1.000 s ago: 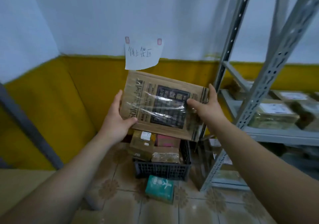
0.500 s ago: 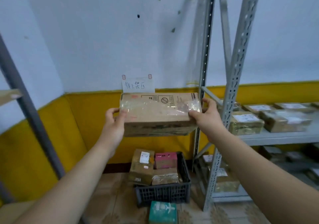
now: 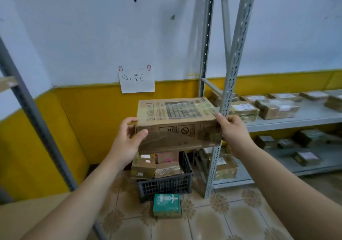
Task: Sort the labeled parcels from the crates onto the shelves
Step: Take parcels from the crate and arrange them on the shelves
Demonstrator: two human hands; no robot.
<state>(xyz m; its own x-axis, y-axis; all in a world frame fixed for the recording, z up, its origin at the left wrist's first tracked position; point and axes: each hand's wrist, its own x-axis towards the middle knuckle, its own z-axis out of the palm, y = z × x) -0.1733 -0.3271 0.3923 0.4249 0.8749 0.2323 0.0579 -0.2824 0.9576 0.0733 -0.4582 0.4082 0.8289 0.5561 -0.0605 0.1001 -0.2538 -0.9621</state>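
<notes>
The parcel (image 3: 177, 123) is a brown cardboard box, held in the air at chest height between both hands, long side level and its printed top tipped a little toward the camera. It looks stiff and keeps its shape. Judging by its bulk and the two-handed hold, it is probably of middling weight. Glossy clear tape (image 3: 166, 138) bands the front face and the top, so those patches are likely slick. The bare card at the two short ends is the better place to hold, and that is where the hands are.

The left hand (image 3: 127, 141) holds the end at 9 o'clock, thumb across the front face and fingers curled round behind. The right hand (image 3: 233, 130) clasps the end at 3 o'clock, fingertips on the corner edge, right beside the rack's post (image 3: 227, 95). Both forearms reach forward and up, elbows low.

The crate (image 3: 164, 186), with more parcels in it, sits on the floor at 6 o'clock of the parcel. The shelf (image 3: 303, 120), already carrying labeled boxes, lies at 3 o'clock. The post stands between, so the right end needs to clear it.
</notes>
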